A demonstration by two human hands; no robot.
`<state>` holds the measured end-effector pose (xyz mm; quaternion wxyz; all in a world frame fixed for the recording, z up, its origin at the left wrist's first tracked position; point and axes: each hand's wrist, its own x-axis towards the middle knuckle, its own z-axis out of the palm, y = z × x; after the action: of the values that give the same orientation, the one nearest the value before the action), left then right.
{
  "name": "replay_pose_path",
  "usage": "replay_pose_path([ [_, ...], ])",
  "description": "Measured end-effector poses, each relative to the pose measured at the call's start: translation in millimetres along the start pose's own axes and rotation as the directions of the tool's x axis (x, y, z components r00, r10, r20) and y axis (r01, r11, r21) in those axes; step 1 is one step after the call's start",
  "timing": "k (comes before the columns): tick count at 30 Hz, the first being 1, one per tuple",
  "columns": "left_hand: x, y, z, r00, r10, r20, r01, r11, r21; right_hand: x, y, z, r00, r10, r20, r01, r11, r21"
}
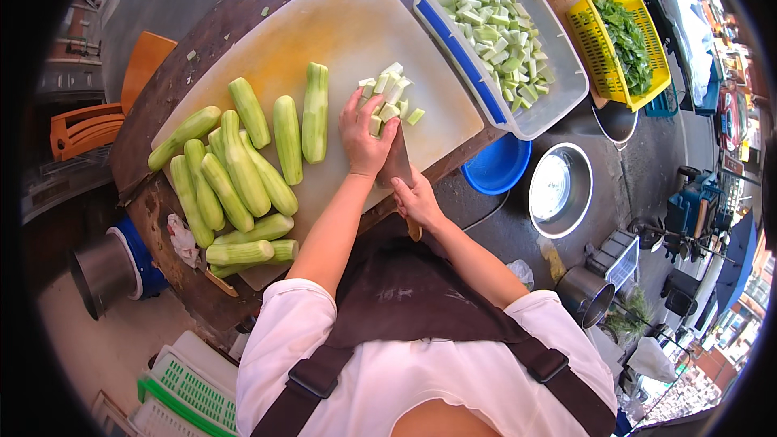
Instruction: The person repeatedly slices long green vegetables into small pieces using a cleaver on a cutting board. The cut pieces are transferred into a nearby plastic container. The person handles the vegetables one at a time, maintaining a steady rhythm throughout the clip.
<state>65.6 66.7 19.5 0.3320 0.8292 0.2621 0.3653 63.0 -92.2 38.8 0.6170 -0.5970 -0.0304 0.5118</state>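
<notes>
My right hand (416, 197) grips the wooden handle of a cleaver (396, 155), whose broad blade lies beside and partly beneath my left hand (368, 133). The left hand's fingers are spread over a pile of cut pale-green gourd chunks (388, 94), thumb along the blade. Both hands are above the white plastic cutting board (364, 18), which has yellow stains. Several peeled whole gourds (243, 164) lie to the left on the board, some stacked. A clear plastic tub (546, 115) holding many more cut chunks (498, 36) stands at the right.
The board lies on a worn wooden table (142, 194). Beyond the tub is a yellow basket (661, 82) of leafy greens. A blue basin (498, 164) and a steel bowl (561, 191) stand below on the right. An orange chair (142, 67) is at the left.
</notes>
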Motion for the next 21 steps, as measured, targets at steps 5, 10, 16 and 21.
replay_pose_path([
  [5,38,48,8,0.995,0.087,-0.05,-0.093,0.989,-0.118,-18,-49,-12,0.991,-0.106,-0.082,0.098,0.991,-0.093],
  [10,95,117,71,0.97,0.242,-0.019,-0.239,0.937,-0.254,-36,-106,-40,0.907,-0.308,-0.286,0.316,0.949,-0.017],
  [16,144,134,139,0.978,0.206,-0.019,-0.203,0.94,-0.273,-64,-124,-66,0.758,-0.338,-0.558,0.412,0.911,0.009],
  [21,140,24,79,0.984,0.128,-0.123,-0.148,0.974,-0.17,-73,-81,-85,0.873,-0.295,-0.388,0.242,0.953,-0.18],
])
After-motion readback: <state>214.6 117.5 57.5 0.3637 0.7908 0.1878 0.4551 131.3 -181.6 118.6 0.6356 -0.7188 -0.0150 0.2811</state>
